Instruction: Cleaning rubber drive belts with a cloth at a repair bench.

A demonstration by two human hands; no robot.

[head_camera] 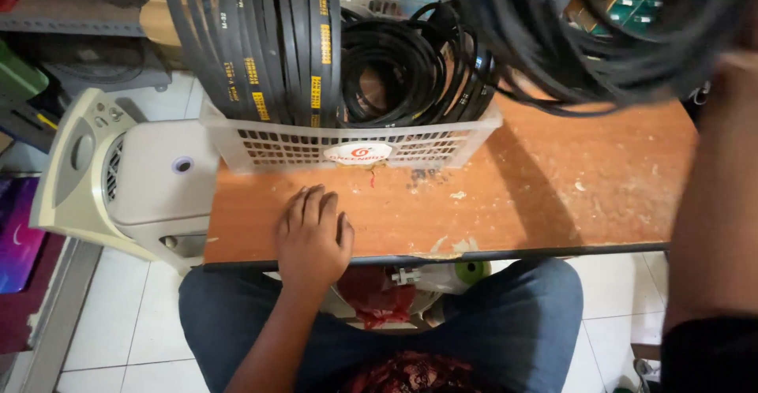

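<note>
Belts [584, 38] bunched aloft, right grip unseen; left hand [312, 235] flat, fingers apart, on table [553, 196].

table [553, 196]: worn orange wood, chipped front edge | on it: white plastic basket [347, 147] of black belts at back left | left hand [312, 235] flat near front edge

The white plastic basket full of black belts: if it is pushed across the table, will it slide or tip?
The white basket probably slides on the flat wooden table. It seems rather heavy, packed with coiled belts. The tall belts rising above its rim may tip it.
</note>
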